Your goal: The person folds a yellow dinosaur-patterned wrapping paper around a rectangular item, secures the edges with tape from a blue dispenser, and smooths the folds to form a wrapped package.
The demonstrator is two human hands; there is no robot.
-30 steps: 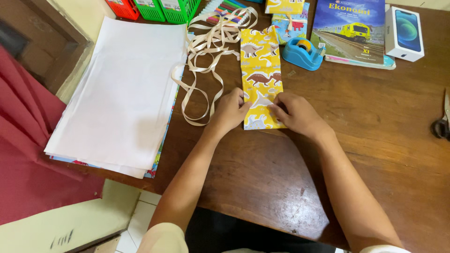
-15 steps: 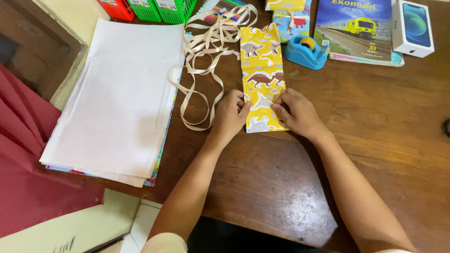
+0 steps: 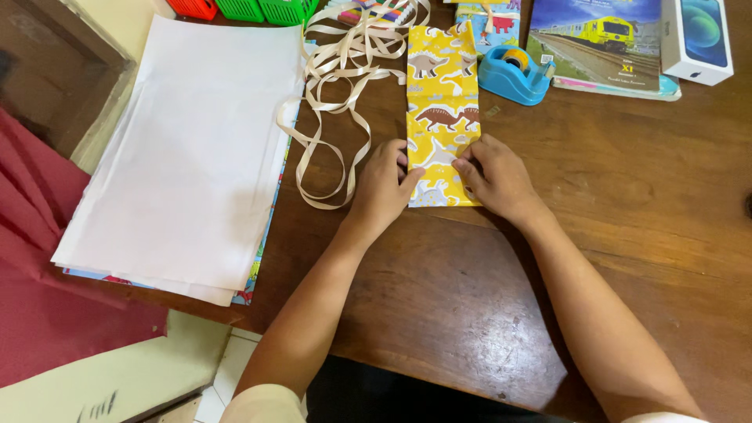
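Both hands stayed pressed on the near end of the yellow dinosaur-print wrapped parcel (image 3: 440,117), as they had a second earlier; only the view had drifted, sliding everything slightly up the picture. The left hand (image 3: 381,186) lay with fingers curled against the parcel's left edge, the right hand (image 3: 495,177) pinching a folded flap at its right edge, so the fold looked held down rather than finished. The parcel lay flat on the wooden counter (image 3: 627,180), pointing away from the person. A tangle of cream ribbon (image 3: 338,86) lay just beside it on the left, next to a stack of white paper sheets (image 3: 196,149). A blue tape dispenser (image 3: 513,74) sat near on the right, a textbook (image 3: 599,39) and a phone box (image 3: 697,39) beyond. Nothing stood between hands and parcel
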